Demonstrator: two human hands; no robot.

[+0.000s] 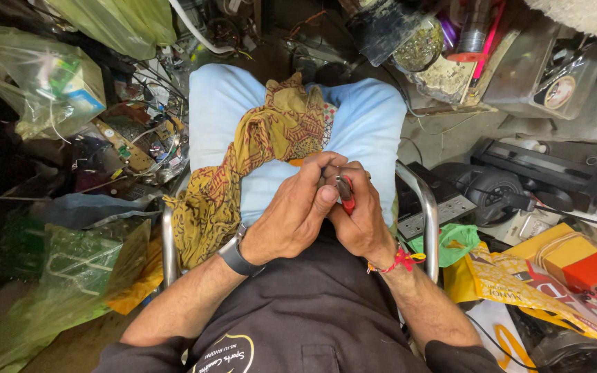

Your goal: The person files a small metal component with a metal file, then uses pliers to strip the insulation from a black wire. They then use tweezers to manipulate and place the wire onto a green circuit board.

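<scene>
Hands are meeting over the lap: right hand is closing around red-handled pliers, left hand is wrapping over them, seemingly bracing the jaws.

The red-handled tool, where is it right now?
In the head view, the red-handled tool sits at centre frame, held in the right hand with the left hand pressed against it, just above the lap and below the yellow patterned cloth.

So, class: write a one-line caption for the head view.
Both hands, left hand and right hand, grip red-handled pliers over a patterned cloth.
</scene>
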